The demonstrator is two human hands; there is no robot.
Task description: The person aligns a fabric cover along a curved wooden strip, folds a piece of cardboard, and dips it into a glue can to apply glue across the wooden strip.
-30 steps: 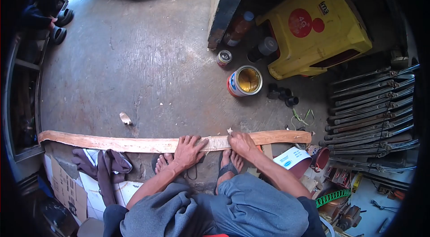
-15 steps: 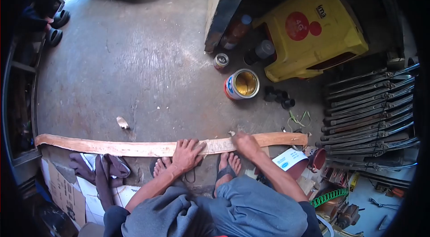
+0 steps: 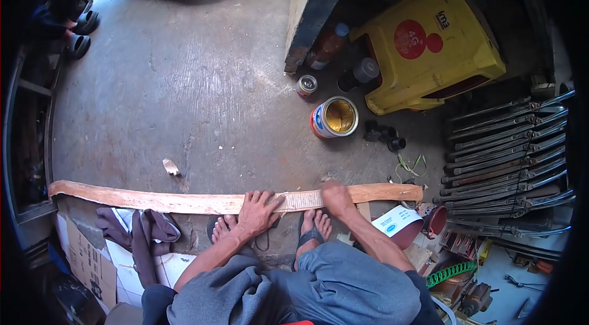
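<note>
A long, slightly curved tan strip (image 3: pixel 147 200), its material unclear, lies across the floor in front of my feet. Its middle has a pale, scored-looking patch (image 3: pixel 300 201). My left hand (image 3: pixel 259 209) rests palm down on the strip just left of that patch, fingers stretched out. On the patch's right side, my right hand (image 3: pixel 335 198) is closed in a fist against the strip. Whatever is inside the fist is hidden, and the area just above it is blurred. Both feet, in sandals (image 3: pixel 310 236), are at the strip's near edge.
An opened can with yellowish contents (image 3: pixel 341 116), a smaller can (image 3: pixel 307 85) and a yellow plastic stool (image 3: pixel 429 49) stand beyond the strip. Metal rods (image 3: pixel 503 153) are stacked at right. Dark cloth (image 3: pixel 144 233) lies at left. Another person's shoes (image 3: pixel 78 46) show at upper left.
My right hand has shifted slightly right along the strip, and the small pale tip beside it no longer shows clearly. My left hand stays in place. The view has shifted a little.
</note>
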